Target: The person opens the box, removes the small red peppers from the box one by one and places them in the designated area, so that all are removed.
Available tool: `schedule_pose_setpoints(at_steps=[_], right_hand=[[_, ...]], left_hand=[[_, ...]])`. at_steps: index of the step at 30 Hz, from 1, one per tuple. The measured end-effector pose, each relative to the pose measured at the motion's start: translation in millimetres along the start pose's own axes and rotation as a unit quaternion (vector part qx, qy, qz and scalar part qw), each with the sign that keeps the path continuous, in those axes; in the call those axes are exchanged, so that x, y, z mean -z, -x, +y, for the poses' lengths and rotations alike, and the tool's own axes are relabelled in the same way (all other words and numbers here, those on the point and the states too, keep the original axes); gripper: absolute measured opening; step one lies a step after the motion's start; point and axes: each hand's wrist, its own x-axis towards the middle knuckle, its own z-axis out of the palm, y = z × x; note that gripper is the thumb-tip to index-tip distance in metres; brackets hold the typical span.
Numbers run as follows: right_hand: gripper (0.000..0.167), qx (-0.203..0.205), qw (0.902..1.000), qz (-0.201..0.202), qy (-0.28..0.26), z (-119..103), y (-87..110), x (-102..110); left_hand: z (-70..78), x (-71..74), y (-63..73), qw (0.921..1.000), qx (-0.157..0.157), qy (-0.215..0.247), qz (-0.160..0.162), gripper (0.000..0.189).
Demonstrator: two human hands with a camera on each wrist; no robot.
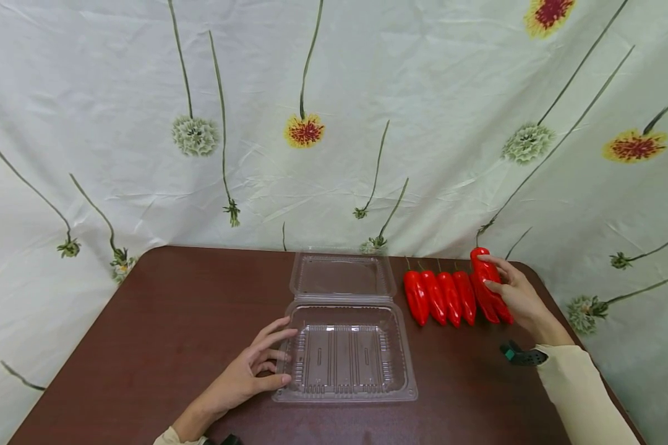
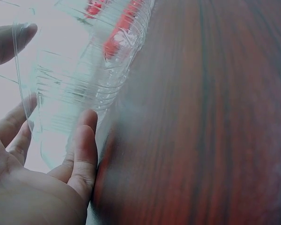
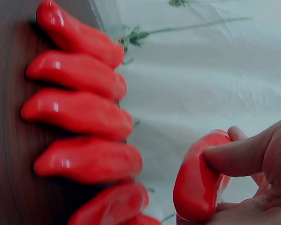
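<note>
A clear plastic clamshell box (image 1: 345, 355) lies with its lid (image 1: 342, 276) folded back toward the cloth. At the box's left rim is my left hand (image 1: 242, 374), its fingers spread and relaxed, fingertips touching the plastic. My right hand (image 1: 518, 296) pinches a shiny red pepper (image 3: 194, 187) between thumb and fingers. That pepper is raised over the right end of a row of red peppers (image 3: 77, 112), which lie side by side on the table, and hides part of the ones beneath it.
A dark reddish-brown table (image 1: 161, 334) carries everything. Behind it hangs a white cloth (image 1: 334, 167) printed with flowers, close to the table's back edge. The box's lid stands just left of the pepper row.
</note>
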Motion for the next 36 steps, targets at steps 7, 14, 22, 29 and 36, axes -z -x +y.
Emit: schedule_pose_setpoints(at_steps=[7,14,22,29,36], right_hand=[[0.062,-0.014,0.9993,0.032,-0.011,17.4,-0.5,18.1],[0.063,-0.015,0.9978,0.063,-0.013,38.4,-0.5,34.5],[0.063,-0.037,0.9962,0.074,0.028,52.1,-0.8,46.7],[0.061,-0.056,0.9947,0.074,0.044,59.0,-1.4,53.0],[0.063,-0.077,0.9948,0.047,0.047,69.6,-4.2,55.2]], left_hand=[[0.0,-1.4,0.6,1.0,0.004,-0.004,0.003,0.069],[-0.8,-1.4,-0.2,1.0,0.0,-0.006,0.003,0.069],[-0.1,-0.9,-0.2,1.0,0.001,-0.003,0.001,0.069],[-0.2,-0.8,-0.1,1.0,0.004,-0.003,0.0,0.069],[-1.2,0.6,-0.9,0.9999,0.012,0.0,-0.002,0.069]])
